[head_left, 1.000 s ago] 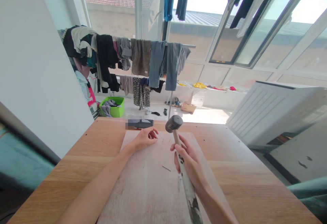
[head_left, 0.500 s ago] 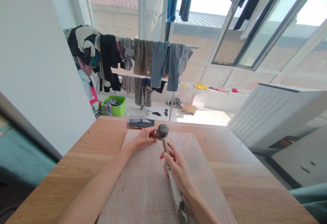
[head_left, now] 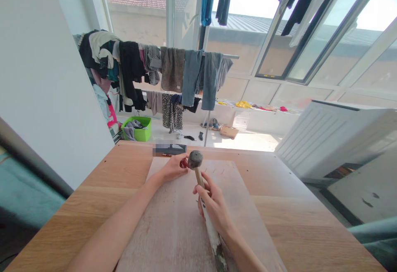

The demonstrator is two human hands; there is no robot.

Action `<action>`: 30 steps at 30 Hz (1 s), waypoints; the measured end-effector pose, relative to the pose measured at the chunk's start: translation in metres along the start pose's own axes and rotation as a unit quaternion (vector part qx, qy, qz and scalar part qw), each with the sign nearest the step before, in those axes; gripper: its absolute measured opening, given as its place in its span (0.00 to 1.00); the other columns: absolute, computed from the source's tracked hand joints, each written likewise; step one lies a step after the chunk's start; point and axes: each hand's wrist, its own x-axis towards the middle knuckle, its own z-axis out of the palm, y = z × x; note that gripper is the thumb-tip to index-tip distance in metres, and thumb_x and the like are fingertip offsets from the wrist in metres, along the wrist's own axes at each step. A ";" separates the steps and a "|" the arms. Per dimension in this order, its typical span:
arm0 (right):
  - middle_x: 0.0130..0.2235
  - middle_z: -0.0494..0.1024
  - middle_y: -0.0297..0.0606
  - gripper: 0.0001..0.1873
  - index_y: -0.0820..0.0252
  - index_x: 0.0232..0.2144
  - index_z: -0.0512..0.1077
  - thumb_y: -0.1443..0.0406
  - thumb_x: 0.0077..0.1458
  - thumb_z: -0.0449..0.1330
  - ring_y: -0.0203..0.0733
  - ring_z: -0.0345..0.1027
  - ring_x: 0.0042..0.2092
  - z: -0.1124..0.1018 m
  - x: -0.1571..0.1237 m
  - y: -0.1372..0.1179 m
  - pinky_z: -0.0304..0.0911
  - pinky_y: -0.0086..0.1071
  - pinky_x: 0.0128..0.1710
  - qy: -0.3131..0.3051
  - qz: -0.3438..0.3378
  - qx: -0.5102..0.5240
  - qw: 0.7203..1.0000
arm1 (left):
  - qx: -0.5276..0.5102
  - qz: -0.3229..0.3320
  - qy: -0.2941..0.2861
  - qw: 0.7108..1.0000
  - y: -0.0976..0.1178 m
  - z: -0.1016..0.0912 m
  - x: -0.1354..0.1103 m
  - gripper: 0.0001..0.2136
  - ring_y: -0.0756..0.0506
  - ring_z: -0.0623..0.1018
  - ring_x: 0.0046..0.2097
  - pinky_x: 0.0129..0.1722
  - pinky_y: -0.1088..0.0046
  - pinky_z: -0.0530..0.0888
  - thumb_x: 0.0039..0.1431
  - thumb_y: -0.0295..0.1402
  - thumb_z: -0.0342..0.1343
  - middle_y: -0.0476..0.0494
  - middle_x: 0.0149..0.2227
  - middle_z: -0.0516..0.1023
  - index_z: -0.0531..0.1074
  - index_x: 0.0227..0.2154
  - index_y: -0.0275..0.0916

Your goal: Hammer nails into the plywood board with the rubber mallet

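Note:
My right hand is closed round the wooden handle of a mallet with a grey rubber head. The head is down near the far end of a pale worn board, right beside my left hand. The fingers of my left hand are pinched together on the board just under the mallet head. What they pinch is hidden by the head. The board lies on a light wooden table.
A dark phone-like object lies at the table's far edge. Behind stand a clothes rack hung with garments, a green basket, large windows and a white slatted panel at right. A white wall is at left.
The mallet has swung down and to the left, from raised over the board to beside my left hand's fingers. A loose nail seen on the board earlier is now hidden.

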 end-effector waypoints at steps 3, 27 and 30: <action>0.32 0.70 0.30 0.27 0.59 0.56 0.64 0.53 0.58 0.57 0.25 0.56 0.14 -0.002 0.000 -0.001 0.53 0.24 0.10 0.006 -0.005 0.012 1.000 | -0.021 -0.007 -0.018 1.000 0.002 -0.002 0.000 0.16 0.50 0.71 0.31 0.31 0.76 0.68 0.46 0.28 0.60 0.50 0.32 0.73 0.70 0.41 0.37; 0.33 0.69 0.29 0.16 0.56 0.45 0.67 0.54 0.59 0.57 0.27 0.56 0.17 -0.020 0.003 -0.014 0.55 0.24 0.12 0.160 -0.061 0.080 0.982 | 0.207 0.022 -0.194 0.959 0.061 0.002 -0.010 0.07 0.48 0.70 0.26 0.25 0.74 0.62 0.42 0.25 0.59 0.52 0.25 0.73 0.73 0.27 0.41; 0.33 0.69 0.29 0.16 0.56 0.44 0.67 0.54 0.59 0.58 0.26 0.55 0.17 -0.019 0.002 -0.012 0.54 0.24 0.12 0.156 -0.055 0.087 0.982 | 0.125 0.015 -0.101 0.987 0.043 -0.018 -0.007 0.14 0.49 0.73 0.29 0.29 0.76 0.66 0.47 0.26 0.57 0.53 0.27 0.74 0.74 0.39 0.41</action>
